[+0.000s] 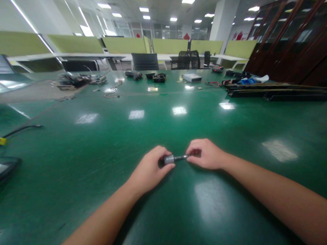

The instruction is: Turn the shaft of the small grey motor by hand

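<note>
Gripping a metal cylinder [169,159] is the left hand [153,166], the right hand [207,155] pinching the thin rod [181,157]

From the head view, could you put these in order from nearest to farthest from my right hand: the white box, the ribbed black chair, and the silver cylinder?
1. Silver cylinder: just left of your right hand, in the grip of your left hand.
2. White box: ahead, toward the table's far side.
3. Ribbed black chair: ahead and leftward, beyond the table.
</note>
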A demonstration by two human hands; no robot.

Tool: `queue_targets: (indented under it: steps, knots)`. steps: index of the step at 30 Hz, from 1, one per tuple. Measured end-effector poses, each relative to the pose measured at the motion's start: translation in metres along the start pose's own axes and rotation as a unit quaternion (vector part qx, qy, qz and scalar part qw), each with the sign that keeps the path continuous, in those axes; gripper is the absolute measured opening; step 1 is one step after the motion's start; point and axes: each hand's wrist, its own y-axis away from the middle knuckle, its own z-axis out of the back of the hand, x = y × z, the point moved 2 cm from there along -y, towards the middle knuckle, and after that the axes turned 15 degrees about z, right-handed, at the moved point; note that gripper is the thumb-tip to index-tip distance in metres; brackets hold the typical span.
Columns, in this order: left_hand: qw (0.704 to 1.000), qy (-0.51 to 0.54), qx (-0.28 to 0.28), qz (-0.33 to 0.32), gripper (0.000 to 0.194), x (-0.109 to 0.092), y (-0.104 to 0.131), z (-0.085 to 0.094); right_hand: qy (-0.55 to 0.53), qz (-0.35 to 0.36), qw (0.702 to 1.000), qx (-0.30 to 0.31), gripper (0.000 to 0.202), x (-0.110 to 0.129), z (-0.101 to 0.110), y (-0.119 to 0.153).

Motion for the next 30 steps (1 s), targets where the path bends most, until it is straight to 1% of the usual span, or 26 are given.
queue_targets:
  steps: [5,7,10,14,22,30]
  knots:
    - [1.0,0.013,0.016,-0.004,0.019,-0.002,-0.001,-0.002,-0.004,0.064,0.998,-0.001,0.013,0.008,-0.01,-0.005]
    - [0.999,0.02,0.025,-0.01,0.022,-0.003,-0.001,-0.002,-0.007,0.061,0.998,0.004,0.016,0.012,-0.013,-0.005]
    - [0.999,0.02,0.042,-0.015,0.027,-0.003,0.0,-0.001,-0.008,0.038,0.999,0.004,0.019,0.013,-0.014,-0.005]
    - [0.999,0.02,0.039,-0.008,0.018,-0.002,-0.001,0.0,-0.009,0.051,0.999,0.007,0.019,0.014,-0.015,-0.004]
    - [0.999,0.012,0.04,-0.001,0.019,-0.007,-0.002,-0.003,-0.012,0.054,0.998,0.009,0.012,0.015,-0.016,-0.005]
    - [0.999,0.004,0.034,0.001,0.019,-0.006,-0.002,-0.003,-0.003,0.065,0.998,0.014,0.015,0.014,-0.016,-0.005]
